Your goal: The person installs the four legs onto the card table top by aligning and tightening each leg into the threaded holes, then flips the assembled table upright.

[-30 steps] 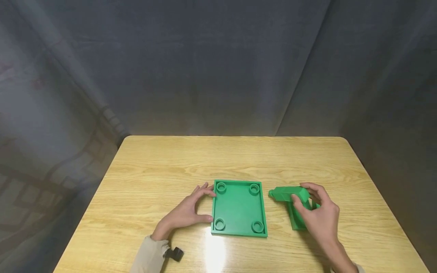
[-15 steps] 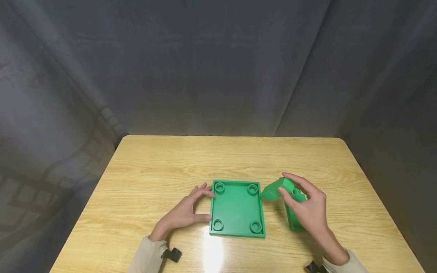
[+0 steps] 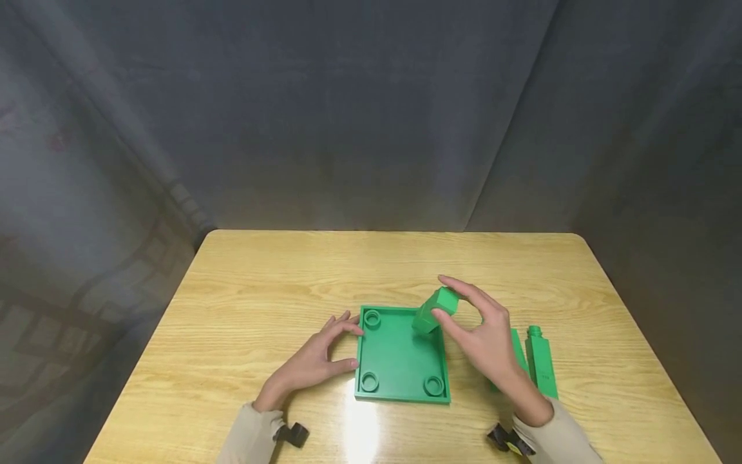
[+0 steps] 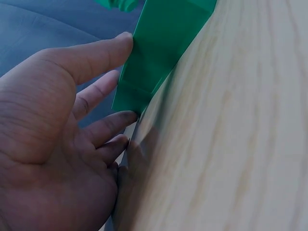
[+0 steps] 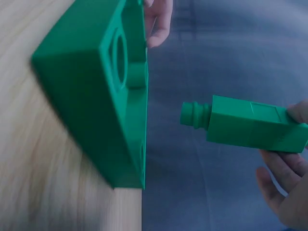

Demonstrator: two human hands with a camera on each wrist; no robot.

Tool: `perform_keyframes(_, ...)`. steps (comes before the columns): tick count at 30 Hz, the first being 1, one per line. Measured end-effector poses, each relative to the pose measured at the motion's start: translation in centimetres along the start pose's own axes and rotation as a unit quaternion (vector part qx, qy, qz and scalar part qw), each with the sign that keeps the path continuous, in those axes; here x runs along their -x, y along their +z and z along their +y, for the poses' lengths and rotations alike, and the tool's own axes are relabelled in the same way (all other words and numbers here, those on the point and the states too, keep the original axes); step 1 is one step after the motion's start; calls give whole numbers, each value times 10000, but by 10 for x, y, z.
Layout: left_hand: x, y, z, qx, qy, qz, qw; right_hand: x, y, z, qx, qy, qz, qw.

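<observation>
A square green tabletop [image 3: 400, 357] lies with its raised rim and round corner sockets facing up. My left hand [image 3: 313, 361] rests at its left edge, thumb and fingertips against the side. In the left wrist view that thumb [image 4: 103, 55] touches the green wall. My right hand [image 3: 484, 332] pinches a green table leg [image 3: 433, 312] near its plain end. The leg tilts over the far right corner, hiding the socket there. Its threaded end [image 5: 195, 114] points toward the tabletop and stands apart from it in the right wrist view.
Another green leg [image 3: 542, 364] with a threaded end lies on the wooden table [image 3: 278, 270] to the right. Beside it is a further green piece [image 3: 518, 348], partly hidden by my right wrist. A grey curtain [image 3: 348, 129] hangs behind the table.
My right hand has lifted the leg away from the other green pieces and carried it left over the tabletop, tipping its threaded end downward. My left hand stays at the tabletop's edge.
</observation>
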State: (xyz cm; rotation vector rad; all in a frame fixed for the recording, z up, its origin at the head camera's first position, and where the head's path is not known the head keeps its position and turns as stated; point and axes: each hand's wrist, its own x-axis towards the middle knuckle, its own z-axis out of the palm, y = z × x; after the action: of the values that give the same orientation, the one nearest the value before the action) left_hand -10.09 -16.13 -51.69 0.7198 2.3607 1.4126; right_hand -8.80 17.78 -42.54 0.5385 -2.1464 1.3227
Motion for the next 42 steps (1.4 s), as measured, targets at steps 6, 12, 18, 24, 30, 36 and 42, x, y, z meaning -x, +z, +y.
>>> perform_keyframes(6,-1,1,-1,72,14,49,10000,-6,17,-4,-79,294,-50,9995)
perform_keyframes(12,-1,2,0,171,-5,44,9998,-14,34,-10,-40,319,-350,9989)
perform_keyframes(18,1,2,2,198,-71,59,9998,-23,53,-11,-44,187,-658,9976)
perform_keyframes(24,-1,2,2,181,-68,54,9998,-26,71,-7,38,3,-846,9964)
perform_keyframes(30,-1,2,1,145,-110,30,9998,-27,82,-7,104,-36,-1002,9949)
perform_keyframes(36,-2,2,1,105,-155,2,9998,-27,88,-6,244,28,-1118,9934)
perform_keyframes(42,-2,2,1,70,-79,38,9999,-27,92,-3,322,177,-1267,9913)
